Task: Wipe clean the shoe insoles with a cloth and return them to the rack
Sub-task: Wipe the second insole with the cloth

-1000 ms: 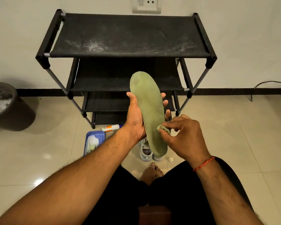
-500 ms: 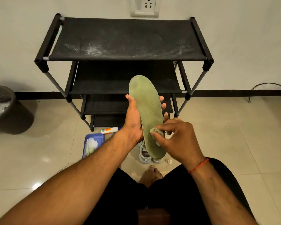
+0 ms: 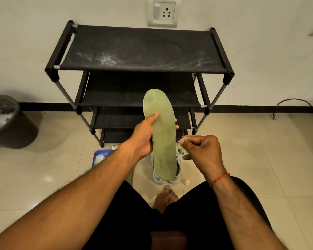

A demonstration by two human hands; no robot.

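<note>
two hands work mid-frame: the left grip (image 3: pixel 145 139) is closed around the waist of the green insole (image 3: pixel 163 138), thumb on its face and fingertips showing past its far edge, holding it upright before the rack (image 3: pixel 139 49), toe end up. the right grip (image 3: pixel 202 152) pinches a small wadded cloth (image 3: pixel 181 147) just beside the insole's right edge; i cannot tell whether it touches. dark specks sit near the heel, so wiping looks unfinished. the insole is thin and held only at mid-length, so a firm rub at the heel could bend it or twist it out of the grip onto the shoes (image 3: pixel 157 178) below; the small cloth could slip from the pinch; the rack's top shelf shows whitish dust smears, which would likely soil a clean insole laid there. a blue tray (image 3: pixel 99 156) at lower centre-left, half hidden by the forearm, holds something white; a dark bin (image 3: pixel 7 123) at the left edge holds pale crumpled stuff
</note>
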